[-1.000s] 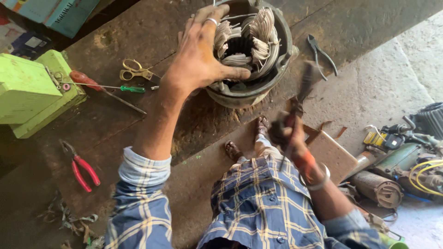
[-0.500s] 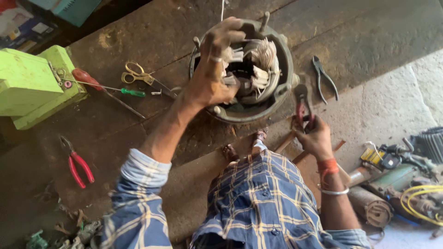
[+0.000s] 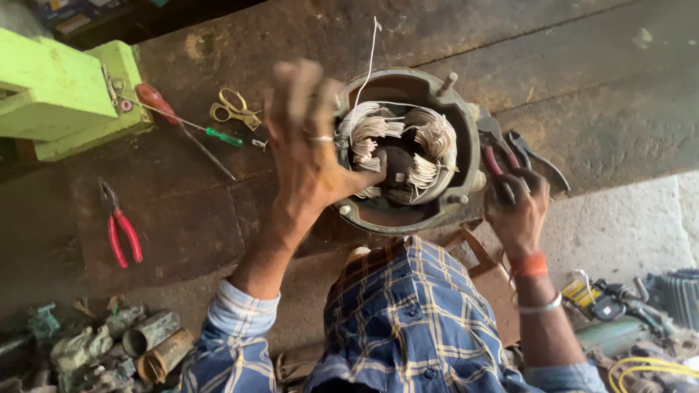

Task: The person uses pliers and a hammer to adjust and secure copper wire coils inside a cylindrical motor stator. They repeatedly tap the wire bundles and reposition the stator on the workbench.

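A round motor housing (image 3: pixel 408 149) is set on a dark, stained workbench (image 3: pixel 582 65), directly in front of the person. Bundles of pale winding wire (image 3: pixel 429 138) are packed inside its ring, and one loose wire end (image 3: pixel 369 58) is stood up above the rim.

The left hand (image 3: pixel 306 145) is placed at the left side of the housing. Its fingers are spread and raised above the rim, while the thumb is hooked inward over the edge and pressed against the windings. Nothing is clamped in this hand.

The right hand (image 3: pixel 517 211) is positioned at the lower right edge of the housing, just beside the rim. It is closed around the handles of a pair of red-handled pliers (image 3: pixel 495 149), whose nose is directed up along the outside of the housing. A second dark plier-type tool (image 3: pixel 539 160) is lying just beside it on the bench.

Well apart to the left, scissors (image 3: pixel 233 109), a red-handled screwdriver (image 3: pixel 182 127), a small green-handled screwdriver (image 3: pixel 218 136) and another pair of red pliers (image 3: pixel 120 229) are laid out near a green box (image 3: pixel 58 94).
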